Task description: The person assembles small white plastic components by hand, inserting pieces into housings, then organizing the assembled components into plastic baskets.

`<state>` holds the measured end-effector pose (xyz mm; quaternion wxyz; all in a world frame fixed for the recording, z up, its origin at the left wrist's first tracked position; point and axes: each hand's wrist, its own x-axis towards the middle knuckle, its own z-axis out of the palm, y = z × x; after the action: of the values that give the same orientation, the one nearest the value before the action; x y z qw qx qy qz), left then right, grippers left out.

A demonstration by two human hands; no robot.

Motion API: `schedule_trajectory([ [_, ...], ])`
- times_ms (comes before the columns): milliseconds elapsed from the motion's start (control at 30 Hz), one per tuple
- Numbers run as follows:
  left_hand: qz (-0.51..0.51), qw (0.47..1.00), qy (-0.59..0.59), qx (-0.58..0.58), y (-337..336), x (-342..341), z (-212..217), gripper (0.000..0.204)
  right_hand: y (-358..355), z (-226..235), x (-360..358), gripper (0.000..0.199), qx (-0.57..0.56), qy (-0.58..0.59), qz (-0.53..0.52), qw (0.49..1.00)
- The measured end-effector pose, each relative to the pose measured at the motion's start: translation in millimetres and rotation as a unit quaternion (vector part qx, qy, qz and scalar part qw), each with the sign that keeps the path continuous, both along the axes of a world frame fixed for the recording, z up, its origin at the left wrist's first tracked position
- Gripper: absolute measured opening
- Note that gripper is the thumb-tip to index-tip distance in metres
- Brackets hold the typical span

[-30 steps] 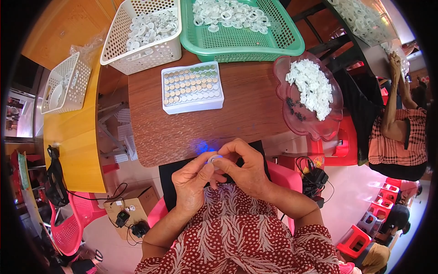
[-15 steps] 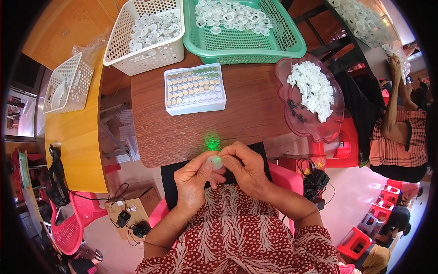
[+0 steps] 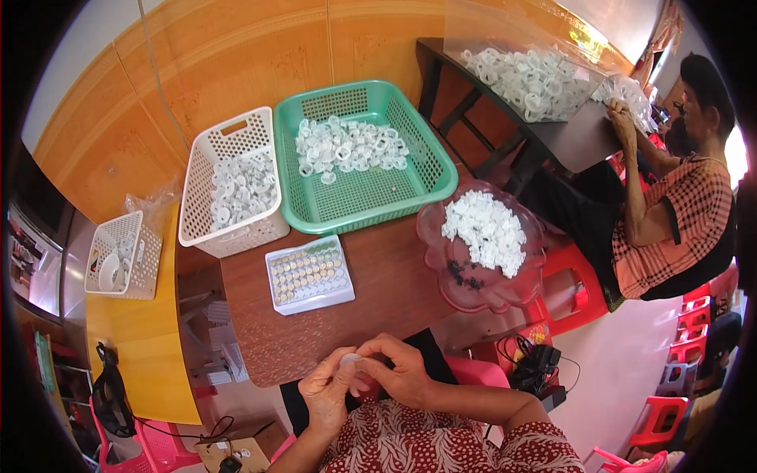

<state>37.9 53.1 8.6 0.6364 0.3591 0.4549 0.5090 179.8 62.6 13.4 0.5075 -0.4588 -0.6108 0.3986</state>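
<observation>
My left hand (image 3: 330, 391) and my right hand (image 3: 398, 369) meet just in front of my body, at the near edge of a brown table (image 3: 378, 292). Together their fingertips pinch a small clear plastic piece (image 3: 351, 360). On the table beyond them lies a small white tray (image 3: 309, 273) filled with rows of tiny round parts. A green basket (image 3: 361, 154) and a white basket (image 3: 236, 183) further back both hold white ring-shaped pieces. To the right stands a pink bowl (image 3: 482, 246) heaped with small white parts.
Another person (image 3: 670, 197) in a checked shirt sits at the right, hands at a dark table with a clear bag of white rings (image 3: 528, 75). A small white basket (image 3: 118, 256) rests on a yellow table at left. Red stools (image 3: 670, 410) stand at the right.
The view has lifted, so the baskets and tray sit lower and closer. The small piece lit blue, then green, between my fingers; now it shows no light. Both hands stay together.
</observation>
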Motion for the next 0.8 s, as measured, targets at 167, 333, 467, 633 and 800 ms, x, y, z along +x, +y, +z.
schedule_trajectory([
  [167,-0.012,1.000,0.000,-0.005,9,7,7,0.026,8,10,12,0.010,-0.029,0.017,0.038,0.999],
  [333,-0.081,0.996,0.020,-0.027,20,14,15,0.017,0,6,24,0.011,-0.042,0.000,-0.006,0.999],
  [467,-0.090,0.993,0.054,-0.049,27,11,22,0.020,1,15,37,0.013,-0.036,-0.027,0.006,0.999],
  [633,-0.012,0.984,0.169,0.064,82,-29,50,0.021,0,1,50,0.012,-0.016,-0.043,-0.040,0.998],
  [800,0.109,0.935,0.284,0.184,183,-68,97,0.029,-8,-2,52,0.011,-0.102,-0.020,-0.015,0.994],
])
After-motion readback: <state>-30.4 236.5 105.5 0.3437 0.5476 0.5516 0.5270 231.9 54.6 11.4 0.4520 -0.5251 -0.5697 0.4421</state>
